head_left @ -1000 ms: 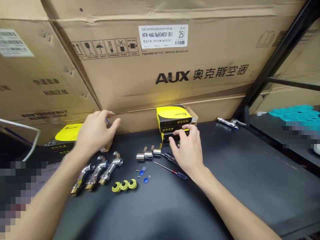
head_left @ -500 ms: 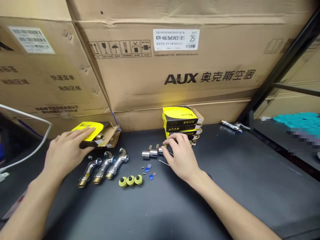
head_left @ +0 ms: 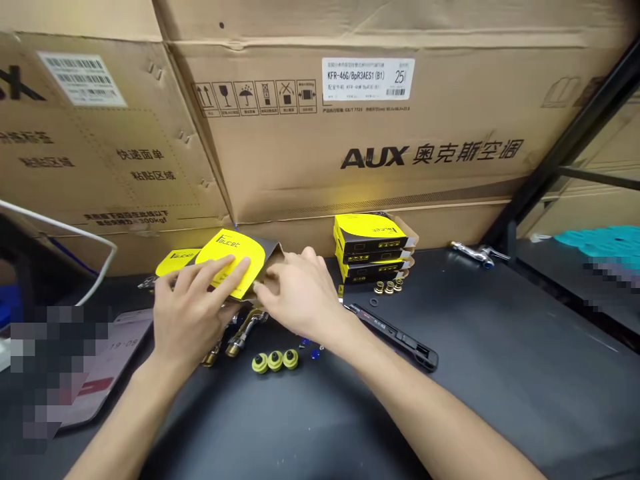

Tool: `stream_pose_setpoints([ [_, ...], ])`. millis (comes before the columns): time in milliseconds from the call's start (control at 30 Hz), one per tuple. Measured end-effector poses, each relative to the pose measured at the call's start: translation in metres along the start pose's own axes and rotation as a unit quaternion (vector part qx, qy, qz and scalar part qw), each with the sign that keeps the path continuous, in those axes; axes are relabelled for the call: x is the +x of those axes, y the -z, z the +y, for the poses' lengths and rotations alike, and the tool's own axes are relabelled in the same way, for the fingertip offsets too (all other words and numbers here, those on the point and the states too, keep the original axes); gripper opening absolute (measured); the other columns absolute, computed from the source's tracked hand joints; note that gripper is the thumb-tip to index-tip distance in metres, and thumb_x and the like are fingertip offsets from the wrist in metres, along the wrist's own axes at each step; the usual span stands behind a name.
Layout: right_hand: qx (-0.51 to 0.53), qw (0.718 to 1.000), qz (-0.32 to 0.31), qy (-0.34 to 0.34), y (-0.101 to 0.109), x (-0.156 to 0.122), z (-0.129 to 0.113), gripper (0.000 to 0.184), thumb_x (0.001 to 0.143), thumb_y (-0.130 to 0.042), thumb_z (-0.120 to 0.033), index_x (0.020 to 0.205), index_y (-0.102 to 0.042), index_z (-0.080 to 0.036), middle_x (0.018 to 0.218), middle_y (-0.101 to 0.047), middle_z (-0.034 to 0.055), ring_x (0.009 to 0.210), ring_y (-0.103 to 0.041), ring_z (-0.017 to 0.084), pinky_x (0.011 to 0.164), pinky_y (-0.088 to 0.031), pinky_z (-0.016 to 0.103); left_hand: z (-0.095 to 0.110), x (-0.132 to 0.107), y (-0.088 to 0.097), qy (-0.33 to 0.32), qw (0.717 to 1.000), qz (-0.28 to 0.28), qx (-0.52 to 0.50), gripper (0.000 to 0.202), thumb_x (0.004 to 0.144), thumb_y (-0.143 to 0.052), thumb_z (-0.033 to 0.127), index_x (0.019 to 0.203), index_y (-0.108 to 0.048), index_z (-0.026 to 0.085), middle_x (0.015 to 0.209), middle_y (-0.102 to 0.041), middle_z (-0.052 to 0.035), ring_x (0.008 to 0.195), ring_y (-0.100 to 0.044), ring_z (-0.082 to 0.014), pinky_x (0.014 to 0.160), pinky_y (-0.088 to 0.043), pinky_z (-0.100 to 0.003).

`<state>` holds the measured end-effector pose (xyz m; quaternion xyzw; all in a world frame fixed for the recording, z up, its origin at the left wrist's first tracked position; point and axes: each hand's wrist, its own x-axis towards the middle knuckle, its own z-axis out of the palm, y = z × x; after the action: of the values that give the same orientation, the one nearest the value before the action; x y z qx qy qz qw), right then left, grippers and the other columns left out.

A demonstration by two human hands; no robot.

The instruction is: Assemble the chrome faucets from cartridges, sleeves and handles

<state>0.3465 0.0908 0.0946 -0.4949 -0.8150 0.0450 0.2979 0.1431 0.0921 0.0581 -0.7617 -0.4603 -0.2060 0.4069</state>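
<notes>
My left hand [head_left: 193,313] is closed round a yellow and black faucet box [head_left: 250,250], raised and tilted above the table. At the box's right, open end is my right hand [head_left: 303,293], its fingers curled and partly inside the opening; what they grip is hidden. Another yellow box [head_left: 175,260] lies behind my left hand. Chrome faucet bodies with brass ends [head_left: 245,333] lie under the hands, partly covered. Just in front stand three yellow-green cartridges [head_left: 275,361] in a row. Small blue discs [head_left: 315,354] lie near my right wrist.
Stacked faucet boxes [head_left: 373,227] stand behind, with brass fittings [head_left: 389,287] and a black ring [head_left: 374,302] nearby. A long black tool [head_left: 400,340] lies right of my hand. Further right is a chrome faucet [head_left: 473,255]. A phone [head_left: 117,360] and white cable [head_left: 107,267] are left.
My left hand has lifted a faucet box and brought it right. My right hand has moved left from beside the small chrome cylinders to the box's open end. The view has shifted left.
</notes>
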Motion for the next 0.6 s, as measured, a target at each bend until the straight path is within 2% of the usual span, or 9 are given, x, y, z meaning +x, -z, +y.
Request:
stream_pose_setpoints([
  [67,0.038,0.999,-0.014,-0.005,0.002,-0.001,0.004,0.025,0.091,-0.064,-0.046,0.085,-0.077,-0.025,0.095,-0.073,0.0028,0.085,-0.052,0.022,0.078,-0.039,0.036,0.005,0.002,0.001,-0.007,1.000,0.008,0.008,0.040,0.095,-0.061,0.030,0.134,-0.066,0.024,0.124,-0.073,-0.0118,0.097,-0.065,-0.0315,0.081,-0.041,-0.045],
  [200,0.086,0.993,-0.048,-0.058,0.004,-0.003,0.012,0.029,0.085,-0.072,-0.055,0.090,-0.080,-0.027,0.086,-0.072,0.0033,0.087,-0.051,0.022,0.074,-0.034,0.033,0.014,0.005,-0.003,-0.031,0.998,0.053,0.010,0.039,0.092,-0.066,0.032,0.131,-0.068,0.025,0.113,-0.075,-0.0126,0.088,-0.064,-0.0300,0.083,-0.041,-0.047],
  [300,0.123,0.987,-0.060,-0.081,0.005,-0.006,0.022,0.026,0.083,-0.078,-0.049,0.097,-0.080,-0.027,0.081,-0.071,0.0017,0.084,-0.050,0.021,0.073,-0.033,0.031,0.020,0.007,-0.006,-0.045,0.996,0.072,0.007,0.040,0.091,-0.068,0.033,0.130,-0.069,0.027,0.109,-0.074,-0.0117,0.086,-0.063,-0.0282,0.085,-0.042,-0.047],
  [433,0.213,0.974,-0.057,-0.053,0.008,-0.013,0.047,0.019,0.087,-0.075,-0.039,0.080,-0.076,-0.021,0.067,-0.061,-0.0027,0.069,-0.045,0.013,0.070,-0.032,0.029,0.033,0.017,-0.008,-0.065,0.994,0.084,0.000,0.038,0.091,-0.068,0.032,0.129,-0.069,0.029,0.106,-0.073,-0.0104,0.085,-0.061,-0.0262,0.085,-0.042,-0.045],
  [600,0.276,0.957,-0.076,-0.044,0.023,-0.028,0.080,0.010,0.087,-0.073,-0.028,0.084,-0.073,-0.019,0.068,-0.060,-0.0057,0.062,-0.049,0.010,0.061,-0.036,0.024,0.054,0.037,-0.009,-0.105,0.986,0.120,-0.052,0.044,0.088,-0.071,0.028,0.131,-0.069,0.029,0.103,-0.070,-0.0110,0.088,-0.058,-0.0273,0.095,-0.042,-0.048],
])
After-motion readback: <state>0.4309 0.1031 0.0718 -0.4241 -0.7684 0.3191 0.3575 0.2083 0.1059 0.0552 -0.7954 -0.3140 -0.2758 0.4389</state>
